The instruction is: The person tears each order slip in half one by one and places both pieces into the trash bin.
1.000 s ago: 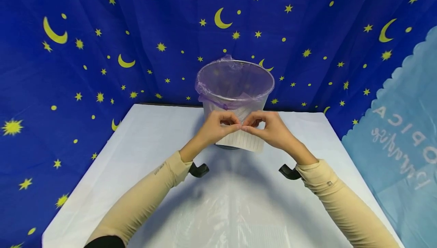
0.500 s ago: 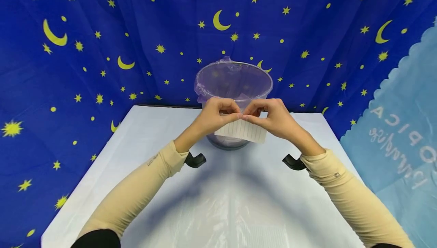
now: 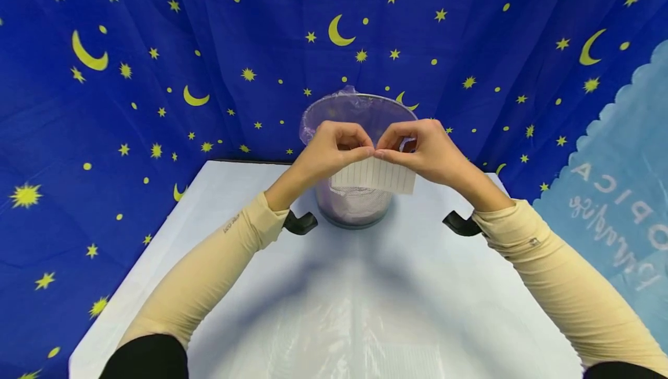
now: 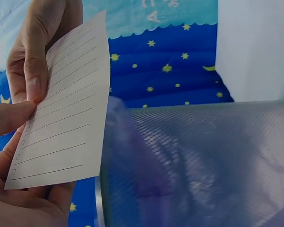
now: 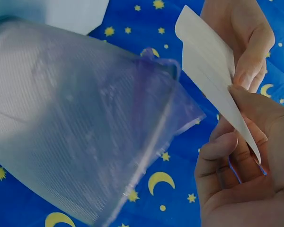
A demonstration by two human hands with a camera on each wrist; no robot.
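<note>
A lined sheet of paper (image 3: pixel 373 176) with small checkboxes hangs between my two hands, in front of the near rim of a mesh trash bin (image 3: pixel 355 205). My left hand (image 3: pixel 336 144) pinches its upper edge between thumb and fingers. Right beside it, my right hand (image 3: pixel 420 147) pinches the same edge, and the thumb tips meet. In the left wrist view the paper (image 4: pixel 66 109) appears whole, its printed lines visible. The right wrist view shows the sheet (image 5: pixel 208 66) nearly edge-on, close to the bin's purple plastic liner (image 5: pixel 146 94).
The bin stands at the back of a white table (image 3: pixel 250 193), against a blue curtain (image 3: pixel 261 31) with moons and stars. Clear plastic sheeting (image 3: pixel 313 332) covers the table's near part. A light blue cloth (image 3: pixel 621 193) hangs at right. Black wrist mounts (image 3: pixel 301 223) stick out under the sleeves.
Both hands have risen and moved forward with the paper, from low in front of the bin to near its rim. The pinch on the paper stays the same.
</note>
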